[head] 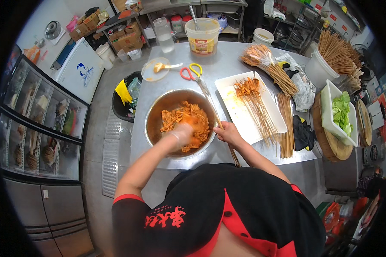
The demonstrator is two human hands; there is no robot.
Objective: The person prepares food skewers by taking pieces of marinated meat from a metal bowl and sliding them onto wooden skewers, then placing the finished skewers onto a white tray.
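My left hand [182, 133], in a thin clear glove and blurred, reaches into strips of orange-red marinated meat [193, 117] in a steel bowl [151, 135]; its fingers are unclear. My right hand [226, 132] is closed around a few long bamboo skewers [233, 155] beside the bowl's right rim. Scissors [193, 73] with red and yellow handles lie beyond the bowl, near the skewers' far ends. To the right, a white tray [238, 123] holds skewered meat [247, 88], the sticks pointing towards me. A bundle of bare skewers [285, 128] lies beside the tray.
Farther back on the steel table [177, 75] stand a sauce bucket [202, 41] and a clear jug [164, 38], with a spoon on a lid [149, 72] nearer. At right are bagged skewers [270, 67], black gloves [302, 133] and a lettuce bin [329, 106]. A waste bin [117, 107] stands left.
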